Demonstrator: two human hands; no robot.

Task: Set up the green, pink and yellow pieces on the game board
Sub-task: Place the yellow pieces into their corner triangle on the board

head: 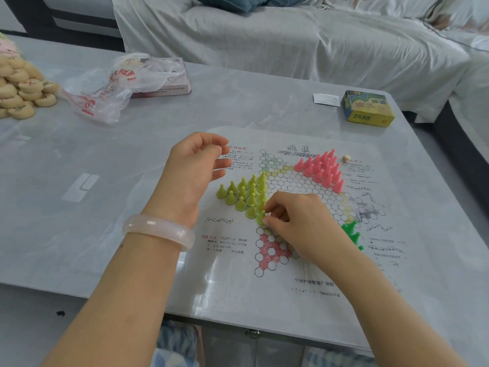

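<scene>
A paper game board (299, 186) with a star of round holes lies on the table. Several yellow pieces (242, 193) stand in its left point, several pink pieces (321, 166) in the upper right point. A few green pieces (352, 233) show at the right, partly hidden behind my right wrist. My right hand (299, 223) pinches a yellow piece (260, 218) at the lower tip of the yellow group. Hovering above the board's left edge, my left hand (194, 168) has loosely curled fingers and holds nothing I can see.
A yellow-green box (367, 108) and a paper slip (326, 99) sit at the far right. A die (346, 158) lies beside the pink pieces. A plastic bag over a flat box (127, 83) and a heap of round wooden discs (21, 88) lie at the far left. A covered sofa (291, 35) stands behind.
</scene>
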